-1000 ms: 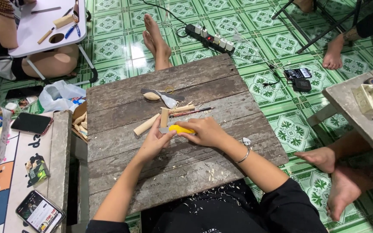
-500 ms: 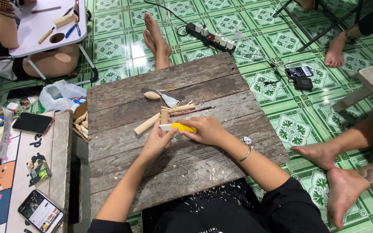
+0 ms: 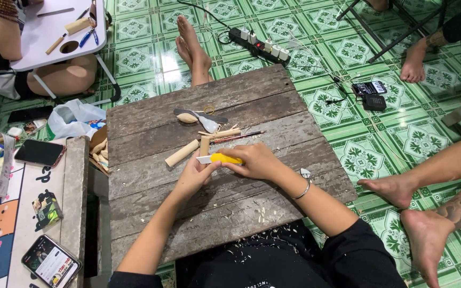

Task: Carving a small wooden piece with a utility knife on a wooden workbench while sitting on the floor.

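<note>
Head camera, looking down: a person sits at a low weathered plank table (image 3: 150, 120) with both hands together at its middle. The right hand (image 3: 254, 161) has its fingers curled closed around a yellow-handled knife (image 3: 225, 158), the pale blade end sticking out toward the left hand (image 3: 194, 176). The left hand's fingers are pinched narrow just under that blade; whether they hold a small piece of wood cannot be told.

Just beyond the fingertips lie cut wooden sticks (image 3: 181, 153), one upright-looking short piece and a few thinner ones, with a red pencil (image 3: 236, 137) beside them. Farther off sit a carved wooden spoon blank (image 3: 188, 118) and a grey blade-like tool.

Judging by the pale shavings (image 3: 260, 216) scattered on the near edge of the table and on the dark lap, the carving looks well begun, yet several sticks appear uncut.

Far to the left of the left hand, a side table carries a small green box (image 3: 47, 209) with a printed label, two phones and a white plastic bag. Other people's bare feet rest on the green patterned floor tiles.
</note>
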